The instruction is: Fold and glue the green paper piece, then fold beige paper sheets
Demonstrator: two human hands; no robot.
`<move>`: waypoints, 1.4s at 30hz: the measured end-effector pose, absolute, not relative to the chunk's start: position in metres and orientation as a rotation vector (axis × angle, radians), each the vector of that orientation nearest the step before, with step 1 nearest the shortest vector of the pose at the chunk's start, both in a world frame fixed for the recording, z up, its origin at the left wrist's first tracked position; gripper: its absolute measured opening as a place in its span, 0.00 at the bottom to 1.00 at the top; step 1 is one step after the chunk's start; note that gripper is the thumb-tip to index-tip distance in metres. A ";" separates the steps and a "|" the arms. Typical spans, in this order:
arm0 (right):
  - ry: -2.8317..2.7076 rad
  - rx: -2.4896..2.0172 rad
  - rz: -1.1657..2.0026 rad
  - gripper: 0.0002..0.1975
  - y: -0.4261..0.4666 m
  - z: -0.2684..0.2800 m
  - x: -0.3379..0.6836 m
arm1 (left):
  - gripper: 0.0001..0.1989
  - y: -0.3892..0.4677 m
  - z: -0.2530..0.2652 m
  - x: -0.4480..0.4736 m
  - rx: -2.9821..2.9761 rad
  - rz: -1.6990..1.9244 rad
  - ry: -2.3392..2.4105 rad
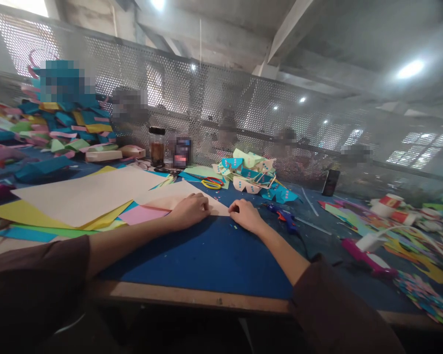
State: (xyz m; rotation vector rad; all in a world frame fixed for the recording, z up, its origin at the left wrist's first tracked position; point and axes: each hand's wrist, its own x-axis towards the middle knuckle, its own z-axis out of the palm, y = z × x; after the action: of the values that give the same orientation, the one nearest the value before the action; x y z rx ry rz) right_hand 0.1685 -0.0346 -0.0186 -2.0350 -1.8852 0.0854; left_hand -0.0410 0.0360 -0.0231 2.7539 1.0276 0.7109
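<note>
A pale cream sheet of paper (166, 195) lies in front of me, its narrow right end between my hands. My left hand (192, 211) is curled down onto the sheet, knuckles up, its fingertips partly hidden. At the paper's right tip, my right hand (244, 216) has thumb and forefinger closed on the corner. Just behind the sheet are scissors (212, 184) with yellow and red handles. A blue glue gun (286, 217) rests to the right of my right hand.
Large cream paper (84, 194) lies over coloured sheets at left. Behind my hands sits a pile of dotted paper masks (253, 172). A jar (157, 147) and phone (182, 152) stand near the mesh partition (192, 108). A magenta power strip (369, 258) lies at right.
</note>
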 end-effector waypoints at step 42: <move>-2.041 -1.653 0.003 0.11 -0.033 -0.038 0.170 | 0.09 0.053 -0.027 -0.031 2.626 0.488 1.233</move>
State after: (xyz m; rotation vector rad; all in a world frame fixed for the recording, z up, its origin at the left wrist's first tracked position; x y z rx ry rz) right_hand 0.1701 -0.0326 -0.0383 -1.6527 -2.0408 0.0034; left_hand -0.0309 0.0530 -0.0267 2.6256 1.2334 0.4882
